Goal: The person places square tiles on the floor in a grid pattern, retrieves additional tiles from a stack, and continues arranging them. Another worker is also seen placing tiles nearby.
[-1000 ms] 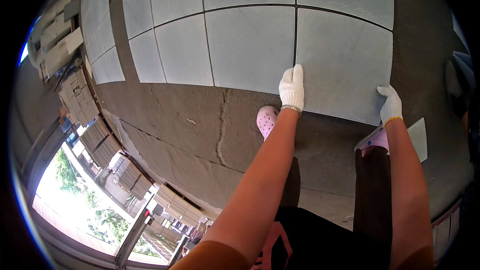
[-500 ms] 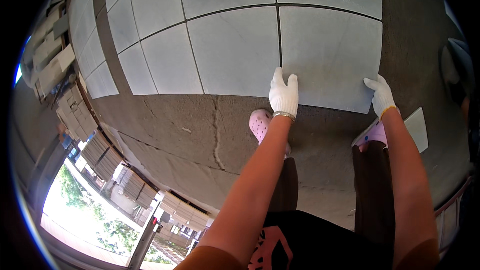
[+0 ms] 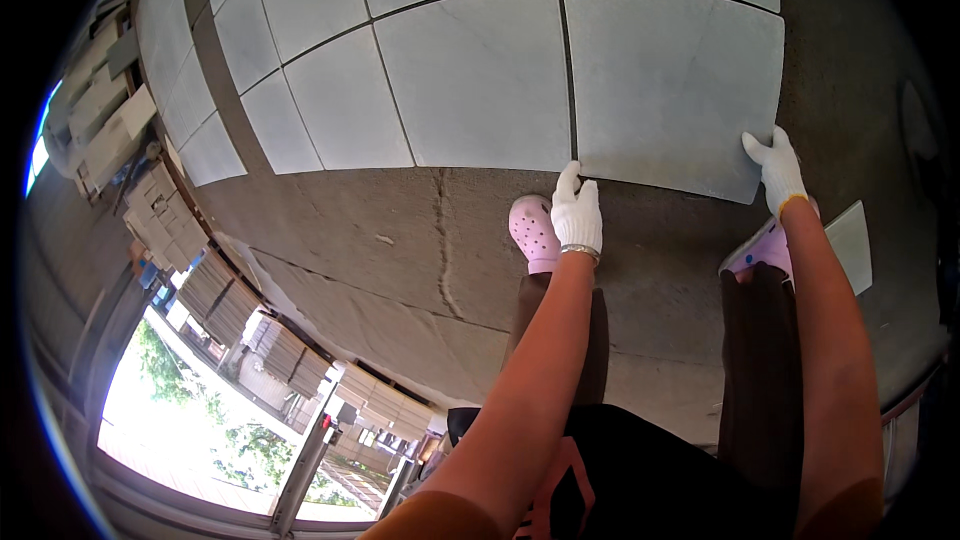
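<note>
A large pale grey square tile [image 3: 675, 85] lies flat on the floor at the near right of a grid of tiles. My left hand [image 3: 577, 215], in a white knit glove, is at this tile's near left corner, fingertips by the edge and thumb apart. At the near right corner is my right hand [image 3: 780, 170], also gloved in white. Its thumb reaches over the tile's right edge, and its fingers lie outside along that edge. Neither hand is closed round anything. Left of the tile, across a narrow dark gap, lies another pale tile [image 3: 475, 80].
My feet in pink clogs [image 3: 534, 230] stand just short of the tiles. A light flat piece [image 3: 851, 248] rests beside my right foot. A crack [image 3: 443, 240] runs along the brown floor. Stacked boxes [image 3: 165, 210] line the left side, near a bright opening [image 3: 180, 410].
My left hand has drawn back from the seam to the tile's near edge. The right hand keeps its place by the right corner. The whole view has shifted a little.
</note>
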`<state>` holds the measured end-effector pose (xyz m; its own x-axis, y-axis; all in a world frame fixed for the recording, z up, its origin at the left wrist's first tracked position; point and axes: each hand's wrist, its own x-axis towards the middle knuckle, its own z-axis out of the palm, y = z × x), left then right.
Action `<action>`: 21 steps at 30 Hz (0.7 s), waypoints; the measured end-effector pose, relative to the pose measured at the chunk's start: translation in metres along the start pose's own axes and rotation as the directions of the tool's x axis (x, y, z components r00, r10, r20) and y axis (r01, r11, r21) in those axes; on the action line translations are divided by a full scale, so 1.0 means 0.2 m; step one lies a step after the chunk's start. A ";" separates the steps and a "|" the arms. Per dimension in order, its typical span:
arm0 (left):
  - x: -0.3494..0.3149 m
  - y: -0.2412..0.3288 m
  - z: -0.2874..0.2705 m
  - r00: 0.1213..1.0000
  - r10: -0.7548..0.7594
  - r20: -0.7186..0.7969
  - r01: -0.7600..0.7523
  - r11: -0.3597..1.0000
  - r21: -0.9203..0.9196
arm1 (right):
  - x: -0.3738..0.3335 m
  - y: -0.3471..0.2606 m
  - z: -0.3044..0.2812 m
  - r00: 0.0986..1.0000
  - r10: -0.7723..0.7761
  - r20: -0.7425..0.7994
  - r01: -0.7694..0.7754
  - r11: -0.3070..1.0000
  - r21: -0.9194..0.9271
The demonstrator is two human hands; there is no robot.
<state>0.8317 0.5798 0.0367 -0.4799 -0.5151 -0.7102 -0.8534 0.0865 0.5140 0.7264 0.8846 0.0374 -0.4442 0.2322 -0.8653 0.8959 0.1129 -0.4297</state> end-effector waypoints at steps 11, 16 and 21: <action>0.06 0.06 0.04 0.994 -0.109 0.012 0.110 0.981 -0.159 | -0.02 -0.10 -0.01 0.996 -0.078 -0.035 0.032 0.722 -0.692; 0.01 0.18 0.05 0.975 -0.210 0.068 0.221 0.929 -0.297 | -0.06 -0.21 -0.04 0.995 -0.096 0.010 0.048 0.404 -0.914; 0.04 0.12 0.04 0.976 -0.204 0.074 0.217 0.915 -0.340 | -0.04 -0.25 -0.05 0.993 -0.107 0.055 0.091 0.375 -0.923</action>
<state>0.8067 0.5852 0.0391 -0.3099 -0.4574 -0.8335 -0.8160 -0.3219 0.4800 0.6853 0.8860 0.0688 -0.5366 0.1658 -0.8274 0.2973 0.9548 -0.0014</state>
